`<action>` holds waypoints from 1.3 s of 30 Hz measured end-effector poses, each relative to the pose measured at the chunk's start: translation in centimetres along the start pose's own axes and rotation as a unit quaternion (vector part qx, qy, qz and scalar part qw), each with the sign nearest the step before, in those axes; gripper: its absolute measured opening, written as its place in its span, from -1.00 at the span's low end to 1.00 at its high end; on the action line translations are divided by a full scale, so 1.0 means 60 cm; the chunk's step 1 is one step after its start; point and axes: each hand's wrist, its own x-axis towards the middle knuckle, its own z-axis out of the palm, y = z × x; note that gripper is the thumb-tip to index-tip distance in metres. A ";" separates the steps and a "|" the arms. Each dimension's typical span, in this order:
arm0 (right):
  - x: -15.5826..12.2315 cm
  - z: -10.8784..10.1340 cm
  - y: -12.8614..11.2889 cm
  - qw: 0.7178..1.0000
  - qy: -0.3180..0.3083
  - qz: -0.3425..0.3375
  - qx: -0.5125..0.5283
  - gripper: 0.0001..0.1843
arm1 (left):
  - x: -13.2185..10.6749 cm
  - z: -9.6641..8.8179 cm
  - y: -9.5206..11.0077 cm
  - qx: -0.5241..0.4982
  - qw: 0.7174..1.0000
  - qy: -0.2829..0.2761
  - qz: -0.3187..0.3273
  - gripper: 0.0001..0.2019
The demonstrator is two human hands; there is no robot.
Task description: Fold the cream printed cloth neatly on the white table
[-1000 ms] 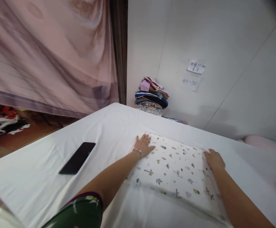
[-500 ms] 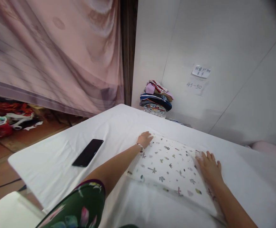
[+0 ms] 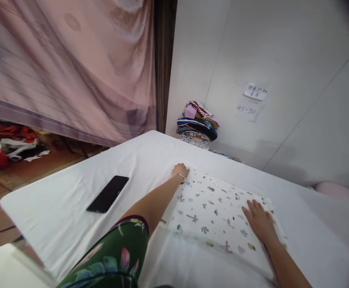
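A white cloth (image 3: 213, 216) printed with small plants and shapes lies spread in a folded rectangle on the white-covered table. At its far left corner my left hand (image 3: 180, 170), with a bracelet at the wrist, has its fingers curled in around the edge; the fingertips are hidden. My right hand (image 3: 258, 221) rests flat on the right part of the cloth, fingers spread. Beyond that hand, a strip of the cloth's right edge shows.
A black phone (image 3: 108, 194) lies on the left part of the table (image 3: 72, 188). Folded clothes (image 3: 197, 124) are piled beyond the far edge, against a wall with handwritten paper notes (image 3: 255, 92). A pink curtain (image 3: 102, 60) hangs at the left.
My left hand has gone from outstretched to curled at the cloth's far left corner. My right hand has shifted left, inward over the cloth, uncovering its right edge.
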 end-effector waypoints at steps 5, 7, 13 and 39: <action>0.000 0.000 0.001 1.000 0.001 -0.008 0.005 -0.33 | 0.010 -0.004 -0.005 0.011 1.000 0.002 -0.021 -0.64; 0.000 -0.001 0.001 1.000 0.001 -0.007 0.004 -0.34 | 0.008 -0.009 -0.001 0.016 1.000 -0.007 -0.018 -0.63; -0.005 -0.016 -0.007 1.000 -0.013 0.002 0.005 -0.38 | -0.045 0.003 0.001 0.038 0.988 -0.006 0.150 -0.43; -0.196 -0.060 0.144 0.974 -0.037 0.189 0.116 -0.12 | -0.290 -0.079 -0.121 0.047 0.992 -0.120 0.013 -0.51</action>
